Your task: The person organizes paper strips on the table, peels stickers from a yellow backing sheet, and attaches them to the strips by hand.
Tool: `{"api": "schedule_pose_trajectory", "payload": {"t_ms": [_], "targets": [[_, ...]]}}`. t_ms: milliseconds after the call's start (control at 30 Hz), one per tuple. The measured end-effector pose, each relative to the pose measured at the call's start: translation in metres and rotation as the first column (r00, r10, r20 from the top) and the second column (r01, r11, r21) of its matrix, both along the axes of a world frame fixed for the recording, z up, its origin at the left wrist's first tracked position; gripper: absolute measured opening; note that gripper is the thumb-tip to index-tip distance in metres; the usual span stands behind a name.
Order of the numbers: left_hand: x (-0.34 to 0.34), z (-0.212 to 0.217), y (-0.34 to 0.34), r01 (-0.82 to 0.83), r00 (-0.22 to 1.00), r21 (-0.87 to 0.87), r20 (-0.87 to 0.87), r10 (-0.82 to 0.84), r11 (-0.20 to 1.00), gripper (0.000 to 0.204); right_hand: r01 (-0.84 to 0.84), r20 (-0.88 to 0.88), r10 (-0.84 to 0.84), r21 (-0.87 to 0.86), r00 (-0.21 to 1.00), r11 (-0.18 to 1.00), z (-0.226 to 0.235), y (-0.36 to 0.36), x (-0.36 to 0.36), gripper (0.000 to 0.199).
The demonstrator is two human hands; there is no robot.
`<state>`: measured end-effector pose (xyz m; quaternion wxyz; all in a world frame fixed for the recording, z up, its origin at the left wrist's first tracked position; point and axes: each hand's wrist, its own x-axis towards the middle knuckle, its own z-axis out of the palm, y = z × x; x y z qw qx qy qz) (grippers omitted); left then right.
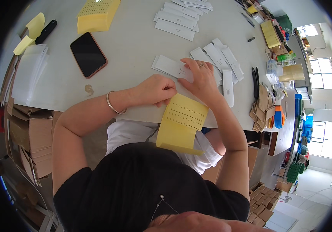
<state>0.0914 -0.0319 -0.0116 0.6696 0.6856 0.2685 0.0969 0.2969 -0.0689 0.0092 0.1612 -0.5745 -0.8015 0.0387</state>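
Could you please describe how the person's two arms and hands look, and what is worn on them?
Both forearms are bare, with short black sleeves ending near the shoulders. The left hand has a thin silver metal bangle around its wrist. The right hand wears a slim silver ring on one of its fingers. No gloves or watch are visible.

The person wears a black short-sleeved top over white trousers. A thin silver bangle circles the left wrist, and a ring (small, pale metal) sits on the right hand.
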Motion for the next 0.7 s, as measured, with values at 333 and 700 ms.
{"api": "schedule_pose_trajectory", "payload": {"t_ms": [333,700], "targets": [[-0.001,-0.007,0.001,-0.247,0.966,0.378,0.173,0.194,0.893,0.02,0.364,-0.257,-0.353,-0.008,0.9,0.932,0.002,-0.039,0.061,0.037],[0.001,-0.005,0.003,-0.385,0.914,0.137,0.192,0.356,0.913,0.02,0.133,-0.823,-0.293,-0.261,0.487,0.956,-0.003,-0.073,0.021,0.046]]}}
